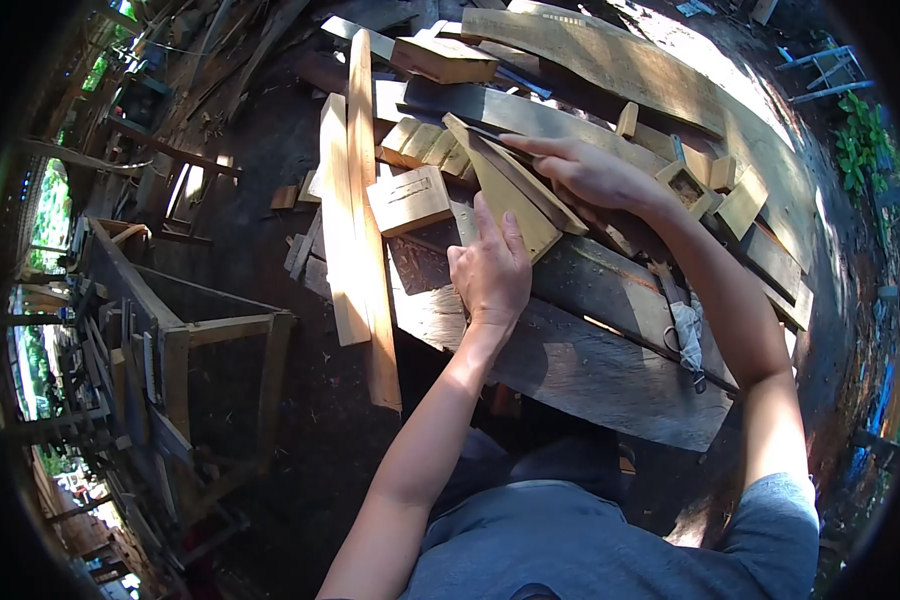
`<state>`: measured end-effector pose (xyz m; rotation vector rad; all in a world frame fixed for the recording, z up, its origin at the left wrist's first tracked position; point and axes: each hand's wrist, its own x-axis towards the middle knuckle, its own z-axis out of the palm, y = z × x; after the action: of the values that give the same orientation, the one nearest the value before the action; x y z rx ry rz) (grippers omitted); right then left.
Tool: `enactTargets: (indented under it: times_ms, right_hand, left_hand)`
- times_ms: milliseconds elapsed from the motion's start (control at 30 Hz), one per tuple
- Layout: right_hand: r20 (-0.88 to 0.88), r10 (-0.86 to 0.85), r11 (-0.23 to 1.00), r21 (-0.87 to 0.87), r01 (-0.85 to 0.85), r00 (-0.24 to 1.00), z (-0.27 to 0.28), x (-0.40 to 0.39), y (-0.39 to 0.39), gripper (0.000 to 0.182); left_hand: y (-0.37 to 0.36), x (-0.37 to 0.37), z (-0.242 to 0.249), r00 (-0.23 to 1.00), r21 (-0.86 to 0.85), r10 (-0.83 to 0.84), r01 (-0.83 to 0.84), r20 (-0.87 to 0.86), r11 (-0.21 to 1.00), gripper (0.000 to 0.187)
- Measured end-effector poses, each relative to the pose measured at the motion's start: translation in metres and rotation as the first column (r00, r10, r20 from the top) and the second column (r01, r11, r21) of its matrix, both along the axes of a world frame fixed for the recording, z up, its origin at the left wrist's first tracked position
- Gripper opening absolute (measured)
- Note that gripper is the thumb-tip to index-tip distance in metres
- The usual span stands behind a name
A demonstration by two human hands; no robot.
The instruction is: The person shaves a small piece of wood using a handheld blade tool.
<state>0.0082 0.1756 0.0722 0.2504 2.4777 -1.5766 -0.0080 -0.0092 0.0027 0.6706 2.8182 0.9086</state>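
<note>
One tapered wooden board (505, 187) is touched by the loosely opened left hand (492, 268), left of which one slotted block (408, 202) is seen, while the grip of the right hand (602, 176) cannot be told.

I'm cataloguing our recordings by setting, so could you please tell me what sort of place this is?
Probably an open-sided woodworking area: a rough wooden workbench bears long planks and small wooden blocks, and a bare timber frame stands at picture left.
</note>
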Motion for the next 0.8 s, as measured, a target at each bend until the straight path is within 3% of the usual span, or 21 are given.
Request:
enactTargets:
  times_ms: [67,133,233,300,367,433,567,667,767,800]
  right_hand:
    - [0.049,-0.023,0.997,-0.069,0.027,0.999,-0.003,-0.014,0.002,0.056]
    - [0.032,-0.024,0.996,-0.090,0.026,0.999,-0.009,-0.015,0.003,0.056]
    - [0.066,0.001,0.993,-0.120,0.007,0.998,-0.005,0.003,0.008,0.057]
    - [0.113,0.003,0.990,-0.141,0.013,0.994,-0.005,0.011,0.011,0.057]
    - [0.040,0.012,0.995,-0.101,-0.008,0.999,-0.010,0.001,0.012,0.058]
    - [0.107,0.012,0.989,-0.145,0.004,0.994,-0.011,-0.004,0.012,0.058]
    - [0.020,-0.019,1.000,-0.018,0.019,1.000,-0.002,0.021,0.003,0.058]
    - [0.120,-0.001,0.997,-0.073,0.009,0.993,0.001,0.030,0.005,0.058]
    - [0.136,-0.037,0.995,0.097,0.024,0.990,0.003,0.029,-0.005,0.056]
    - [-0.038,-0.036,0.899,0.435,0.049,0.999,0.002,0.030,-0.014,0.054]
  left_hand:
    - [0.000,0.002,-0.002,0.999,-0.010,-0.011,0.011,0.035,1.000,0.051]
    - [0.001,0.000,-0.007,0.988,0.034,-0.011,0.016,-0.152,0.999,0.052]
    - [0.000,0.001,-0.010,0.981,-0.001,-0.004,0.004,-0.192,1.000,0.051]
    - [0.001,0.000,-0.008,0.989,0.012,-0.008,0.010,-0.147,1.000,0.051]
    - [0.000,0.000,-0.005,0.994,0.015,-0.025,0.026,-0.105,1.000,0.051]
    - [0.000,-0.003,0.000,0.998,0.058,0.014,-0.018,0.066,0.998,0.050]
    - [0.003,0.000,0.001,1.000,0.015,-0.001,0.002,-0.017,1.000,0.049]
    - [0.001,0.002,0.001,1.000,0.017,0.006,-0.005,-0.016,1.000,0.048]
    - [0.002,0.000,-0.001,1.000,0.032,0.012,-0.012,0.000,0.999,0.048]
    - [0.002,0.000,-0.002,0.999,0.010,0.004,-0.004,-0.053,1.000,0.049]
